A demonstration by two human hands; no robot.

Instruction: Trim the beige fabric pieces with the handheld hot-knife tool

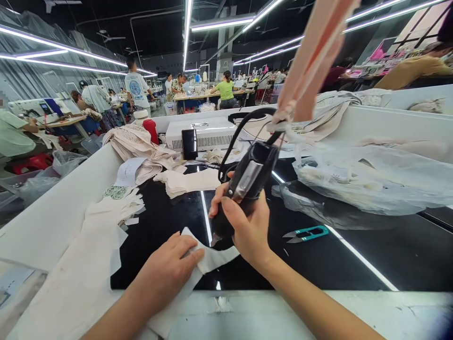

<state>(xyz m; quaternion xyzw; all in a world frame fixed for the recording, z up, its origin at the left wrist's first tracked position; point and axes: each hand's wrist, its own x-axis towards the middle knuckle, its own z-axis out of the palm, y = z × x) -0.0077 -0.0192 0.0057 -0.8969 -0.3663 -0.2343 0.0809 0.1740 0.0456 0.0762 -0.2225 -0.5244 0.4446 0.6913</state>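
My right hand [249, 224] is closed around a black corded hand tool [247, 177] with a clear, shiny panel on its side. The tool tilts down to the left, its small metal tip just above a curved piece of white fabric [215, 257]. My left hand [173, 267] rests on the left end of that fabric, fingers flat and pressing it to the glossy black tabletop [155, 226]. A pink cloth strip [311, 61] rises from the cord end of the tool. Right of my right hand lies a pair of teal thread snips [307, 233].
Pale fabric pieces [81, 264] run along the left side. A stack of patterned cloth [134, 141], a phone [189, 144] and a white vented box [200, 134] stand behind. Clear plastic bags [371, 174] lie right. White raised edges border the table; people work beyond.
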